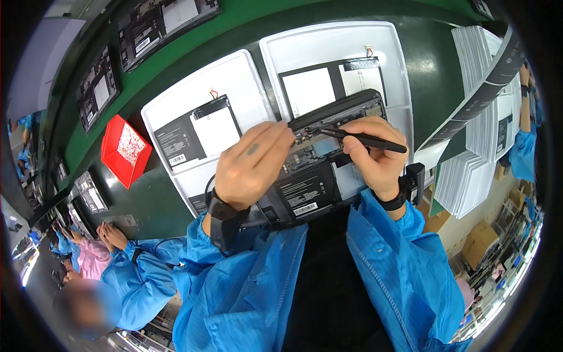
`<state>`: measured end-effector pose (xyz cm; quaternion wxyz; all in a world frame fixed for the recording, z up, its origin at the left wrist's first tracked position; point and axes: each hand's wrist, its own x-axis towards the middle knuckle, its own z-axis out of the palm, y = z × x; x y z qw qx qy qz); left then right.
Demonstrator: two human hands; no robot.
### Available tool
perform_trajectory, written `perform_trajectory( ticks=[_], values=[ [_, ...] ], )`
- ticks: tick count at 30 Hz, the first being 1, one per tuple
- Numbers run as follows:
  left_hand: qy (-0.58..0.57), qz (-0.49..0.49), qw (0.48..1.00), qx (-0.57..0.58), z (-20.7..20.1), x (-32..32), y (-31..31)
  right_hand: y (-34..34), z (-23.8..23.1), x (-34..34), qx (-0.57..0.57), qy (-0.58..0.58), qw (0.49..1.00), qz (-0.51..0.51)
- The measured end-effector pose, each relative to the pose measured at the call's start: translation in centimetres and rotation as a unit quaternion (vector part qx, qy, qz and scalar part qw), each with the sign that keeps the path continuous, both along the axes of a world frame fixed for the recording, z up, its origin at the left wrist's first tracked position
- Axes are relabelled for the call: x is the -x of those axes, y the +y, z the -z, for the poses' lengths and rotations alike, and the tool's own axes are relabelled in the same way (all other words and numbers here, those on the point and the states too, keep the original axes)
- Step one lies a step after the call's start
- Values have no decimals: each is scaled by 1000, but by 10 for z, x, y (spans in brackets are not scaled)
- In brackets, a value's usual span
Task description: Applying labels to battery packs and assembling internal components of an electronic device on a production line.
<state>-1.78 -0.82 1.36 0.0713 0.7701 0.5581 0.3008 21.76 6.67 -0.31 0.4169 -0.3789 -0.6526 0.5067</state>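
Observation:
An opened laptop base [369, 105] with exposed circuit boards lies tilted in front of me, a black battery [305, 190] fitted in its near part. My right hand [375, 158] is closed around black tweezers [387, 142], whose tips point left and reach the board near the far edge. At the base's left side, my left hand [249, 161] has its fingers pressed together over the board; whatever they pinch is hidden. Both wrists carry dark straps with black devices.
Behind the base stand two white trays [205, 67] [328, 34] with batteries [173, 138] [302, 94] in them. A red bin [111, 152] of small white pieces sits left. White trays [466, 182] are stacked right. Opened laptop bases [97, 88] line the far left. A co-worker's hands [111, 236] rest nearby.

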Motion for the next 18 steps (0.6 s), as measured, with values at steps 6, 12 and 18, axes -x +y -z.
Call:
perform_trajectory(
  ticks=[6, 12, 18],
  values=[
    [115, -305, 945, -2, -22, 67, -35, 2, 6, -7, 12, 6, 1000, 16],
    [198, -481, 854, 20, -23, 163, -98, 7, 6, -7, 4, -1, 1000, 7],
    [182, -597, 776, 94, -16, 141, -87, 9, 4, -7, 21, -17, 999, 19]
  ],
)
